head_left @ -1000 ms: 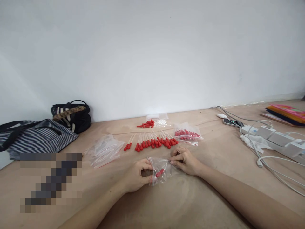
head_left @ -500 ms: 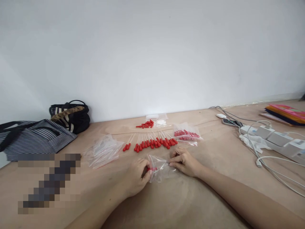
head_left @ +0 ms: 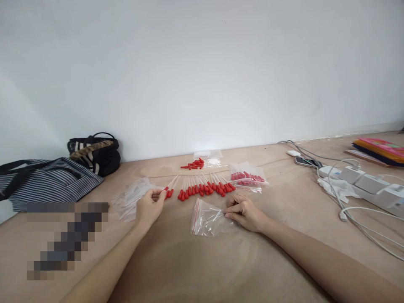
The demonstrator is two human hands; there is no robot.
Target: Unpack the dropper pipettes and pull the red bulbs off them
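My left hand [head_left: 150,206] is closed, thumb and forefinger pinching the red bulb of the leftmost dropper [head_left: 166,190] in a fanned row. The droppers in that row have red bulbs toward me and thin pale tubes pointing at the wall; several red bulbs [head_left: 202,190] sit close together. My right hand [head_left: 243,213] rests on the table, its fingers pinched on one end of a clear zip bag [head_left: 205,221]. That bag lies flat, its red-striped edge facing left. Whether anything is inside it, I cannot tell.
Beyond the row lie loose red bulbs [head_left: 196,164] and a clear bag [head_left: 213,159]. A bag of red-bulbed pieces [head_left: 248,174] lies right, a pile of zip bags [head_left: 134,195] left. Striped bag [head_left: 53,183], power strip [head_left: 369,185] and white cables [head_left: 342,215] flank them.
My left hand has let go of the zip bag's edge and moved left and away from me to the end dropper. My right hand stays on the bag, which now lies flatter.
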